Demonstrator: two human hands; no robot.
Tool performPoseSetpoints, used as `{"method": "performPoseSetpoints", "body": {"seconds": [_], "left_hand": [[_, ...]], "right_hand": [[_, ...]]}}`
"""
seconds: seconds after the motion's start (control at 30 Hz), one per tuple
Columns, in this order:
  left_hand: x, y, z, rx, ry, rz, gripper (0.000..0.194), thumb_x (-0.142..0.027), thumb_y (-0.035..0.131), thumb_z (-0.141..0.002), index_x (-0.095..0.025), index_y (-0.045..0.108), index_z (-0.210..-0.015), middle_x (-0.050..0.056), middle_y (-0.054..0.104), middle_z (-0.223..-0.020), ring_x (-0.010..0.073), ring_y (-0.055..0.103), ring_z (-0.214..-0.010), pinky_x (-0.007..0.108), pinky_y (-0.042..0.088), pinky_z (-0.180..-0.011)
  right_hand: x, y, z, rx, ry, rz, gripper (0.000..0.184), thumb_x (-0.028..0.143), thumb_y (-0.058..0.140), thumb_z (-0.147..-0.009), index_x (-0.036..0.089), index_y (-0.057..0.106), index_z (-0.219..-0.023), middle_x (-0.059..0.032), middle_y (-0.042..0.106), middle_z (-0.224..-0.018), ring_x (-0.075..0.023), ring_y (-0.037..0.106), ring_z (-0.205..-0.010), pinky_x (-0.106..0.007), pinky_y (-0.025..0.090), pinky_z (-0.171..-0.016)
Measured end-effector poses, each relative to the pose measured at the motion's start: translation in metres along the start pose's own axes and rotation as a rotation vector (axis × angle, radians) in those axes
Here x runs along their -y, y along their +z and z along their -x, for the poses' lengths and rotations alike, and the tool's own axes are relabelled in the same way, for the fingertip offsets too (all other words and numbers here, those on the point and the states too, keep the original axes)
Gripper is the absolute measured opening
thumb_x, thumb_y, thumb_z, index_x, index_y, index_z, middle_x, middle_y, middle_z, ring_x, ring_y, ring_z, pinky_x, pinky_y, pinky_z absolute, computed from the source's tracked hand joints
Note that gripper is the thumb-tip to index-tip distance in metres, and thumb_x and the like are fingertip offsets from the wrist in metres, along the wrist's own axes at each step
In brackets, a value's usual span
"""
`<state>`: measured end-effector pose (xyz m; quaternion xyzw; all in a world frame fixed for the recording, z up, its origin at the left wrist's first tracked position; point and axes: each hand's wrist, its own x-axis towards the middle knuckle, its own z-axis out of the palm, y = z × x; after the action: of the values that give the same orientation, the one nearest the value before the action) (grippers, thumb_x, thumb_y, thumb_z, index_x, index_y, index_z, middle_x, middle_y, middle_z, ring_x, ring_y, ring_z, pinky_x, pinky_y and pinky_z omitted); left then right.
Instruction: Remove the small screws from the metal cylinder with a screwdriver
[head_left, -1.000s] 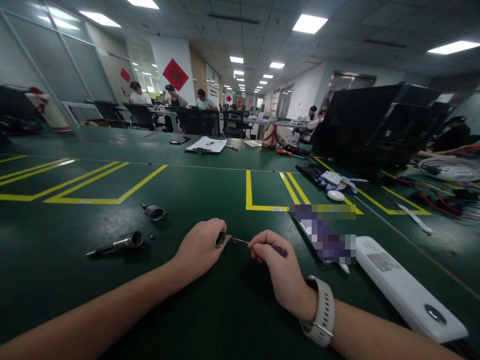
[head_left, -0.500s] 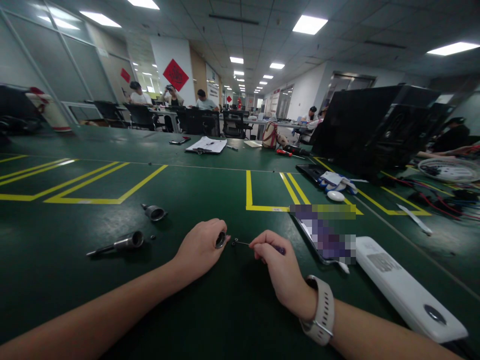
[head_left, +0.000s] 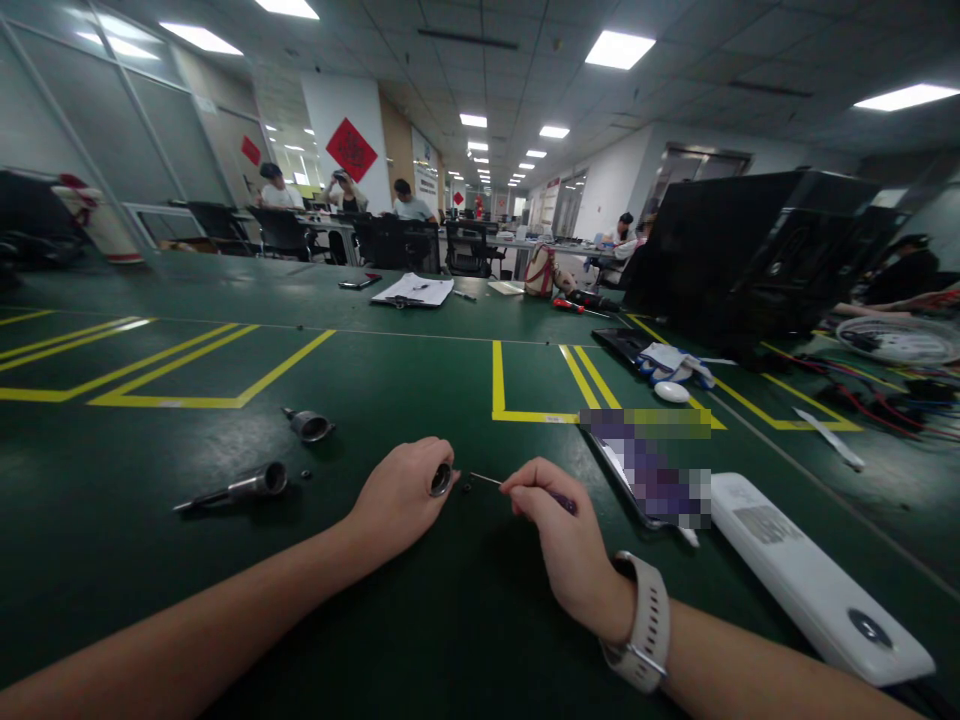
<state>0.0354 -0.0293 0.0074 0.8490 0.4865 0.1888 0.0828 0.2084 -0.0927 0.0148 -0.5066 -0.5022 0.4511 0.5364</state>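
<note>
My left hand is closed around a hollow metal cylinder, whose round open end faces right; the rest is hidden in the palm. Between the fingers of my right hand is a thin screwdriver with a dark purple handle. Its shaft points left, the tip just short of the cylinder. A tiny dark part lies on the table below that tip. Farther left rest a metal cylinder with a long rod, a short metal cup-shaped piece and another tiny dark part.
Right of my right hand lie a phone-like slab, partly pixelated, and a long white device. Behind them are gloves and a white oval object. A clipboard and a red screwdriver lie farther back.
The screwdriver's tip has risen slightly, and the small ring seen at it before no longer shows there. My left hand has hardly moved.
</note>
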Motion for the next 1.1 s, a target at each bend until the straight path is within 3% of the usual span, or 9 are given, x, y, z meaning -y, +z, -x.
{"method": "performPoseSetpoints", "body": {"seconds": [0.27, 0.47, 0.63, 0.83, 0.97, 1.1], "left_hand": [[0.001, 0.000, 0.000, -0.004, 0.008, 0.033, 0.005, -0.021, 0.049, -0.080, -0.018, 0.052, -0.076, 0.001, 0.056, -0.075, 0.0178, 0.053, -0.069, 0.030, 0.039, -0.061], [0.000, -0.004, 0.001, 0.028, 0.144, 0.134, 0.013, -0.010, 0.048, -0.076, -0.019, 0.056, -0.082, 0.002, 0.063, -0.087, 0.0183, 0.058, -0.081, 0.032, 0.042, -0.072], [-0.002, -0.005, 0.001, 0.096, 0.217, 0.130, 0.022, -0.006, 0.048, -0.072, -0.019, 0.059, -0.087, 0.002, 0.066, -0.090, 0.0188, 0.059, -0.084, 0.033, 0.043, -0.076], [0.003, -0.004, 0.000, 0.040, 0.205, 0.218, 0.013, -0.007, 0.048, -0.071, -0.019, 0.052, -0.075, 0.003, 0.063, -0.096, 0.0189, 0.058, -0.089, 0.033, 0.044, -0.077], [0.008, -0.002, -0.002, -0.027, 0.152, 0.276, 0.011, -0.009, 0.046, -0.073, -0.019, 0.049, -0.077, 0.002, 0.059, -0.086, 0.0167, 0.057, -0.079, 0.029, 0.044, -0.068], [0.009, 0.000, -0.003, -0.045, 0.140, 0.245, 0.011, -0.009, 0.046, -0.073, -0.019, 0.050, -0.076, 0.001, 0.057, -0.079, 0.0156, 0.055, -0.072, 0.027, 0.042, -0.063]], "right_hand": [[-0.009, -0.001, -0.009, -0.048, 0.070, -0.018, 0.011, 0.018, 0.050, -0.069, 0.017, 0.059, -0.063, 0.0025, 0.049, -0.059, -0.0138, 0.044, -0.060, -0.028, 0.034, -0.057], [-0.007, -0.001, -0.008, -0.039, 0.075, 0.007, 0.012, 0.016, 0.048, -0.068, 0.017, 0.058, -0.062, 0.0031, 0.048, -0.058, -0.0131, 0.044, -0.059, -0.027, 0.033, -0.056], [-0.010, 0.001, -0.009, -0.065, 0.060, -0.004, 0.011, 0.015, 0.050, -0.067, 0.017, 0.058, -0.061, 0.0032, 0.048, -0.056, -0.0131, 0.043, -0.058, -0.027, 0.032, -0.055], [-0.020, -0.004, -0.009, -0.151, -0.051, -0.120, 0.010, 0.021, 0.052, -0.076, 0.019, 0.060, -0.071, 0.0029, 0.050, -0.064, -0.0129, 0.044, -0.061, -0.027, 0.034, -0.056], [-0.017, -0.004, -0.001, -0.006, -0.177, -0.178, 0.007, 0.022, 0.053, -0.078, 0.021, 0.059, -0.077, 0.0027, 0.050, -0.068, -0.0128, 0.045, -0.062, -0.026, 0.035, -0.056], [-0.002, -0.002, 0.009, 0.229, -0.271, -0.005, 0.009, 0.020, 0.051, -0.080, 0.019, 0.059, -0.076, 0.0018, 0.049, -0.067, -0.0130, 0.045, -0.062, -0.027, 0.035, -0.058]]}}
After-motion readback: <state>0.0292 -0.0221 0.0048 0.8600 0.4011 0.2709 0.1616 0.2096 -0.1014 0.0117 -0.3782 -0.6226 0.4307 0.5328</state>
